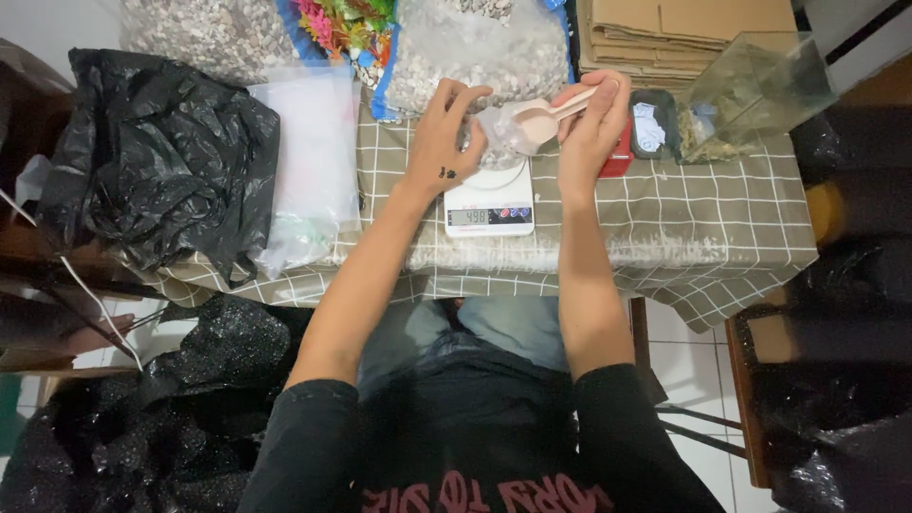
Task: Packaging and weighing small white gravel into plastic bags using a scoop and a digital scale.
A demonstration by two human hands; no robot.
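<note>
Clear plastic, thin and crinkled: the small bag (496, 128) stands on the white scale (491, 201) at the middle of the table, its mouth gathered open at the top. My left hand (446, 133) is on it from nine o'clock, fingers half curled and pinching the bag's rim so the mouth stays open toward three o'clock. The pale scoop (543, 119) lies just there, bowl against the bag's mouth, its handle running out toward two o'clock into my right hand (594, 119). That hand is clenched round the handle, thumb on top. So the scoop's long axis points from my right fingers straight into the opening, and the left hand is the nearer one to the bag itself. Whether the bowl is loaded I cannot tell. Beyond, at twelve o'clock, sits a large sack of gravel (470, 52); at two o'clock a glass tank (755, 90); at nine o'clock black plastic bags (157, 157) on the checked cloth (703, 214).
</note>
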